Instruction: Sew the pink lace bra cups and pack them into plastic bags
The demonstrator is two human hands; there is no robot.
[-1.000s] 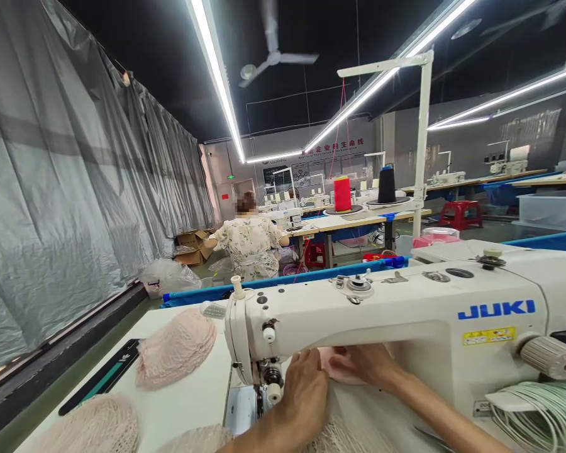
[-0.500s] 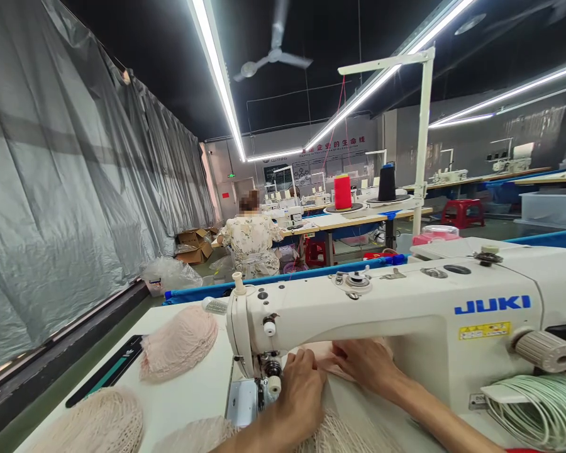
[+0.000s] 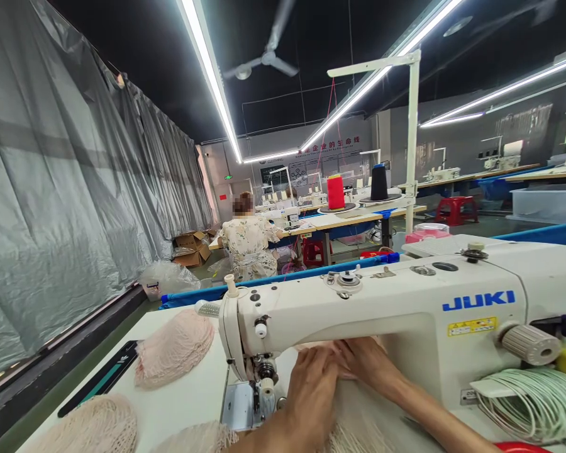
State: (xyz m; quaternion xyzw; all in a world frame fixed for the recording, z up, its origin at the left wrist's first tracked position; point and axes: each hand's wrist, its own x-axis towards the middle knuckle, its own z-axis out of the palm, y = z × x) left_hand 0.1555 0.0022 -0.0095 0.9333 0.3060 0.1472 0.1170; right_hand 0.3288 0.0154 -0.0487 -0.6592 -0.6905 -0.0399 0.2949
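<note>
Both my hands work under the arm of a white JUKI sewing machine. My left hand lies palm down, fingers together, pressing pale pink knitted fabric on the machine bed just right of the needle and presser foot. My right hand reaches further back under the arm, its fingers closed on the pink fabric there. The fingertips of both hands nearly meet.
Two pink knitted caps and a black ruler lie left on the white table. Coiled pale green cord sits at right. Beyond, a person sits at another station; red and black thread cones stand on a stand.
My left hand has slid slightly right and forward toward my right hand, drawing the fabric together. The view has shifted a little to the right.
</note>
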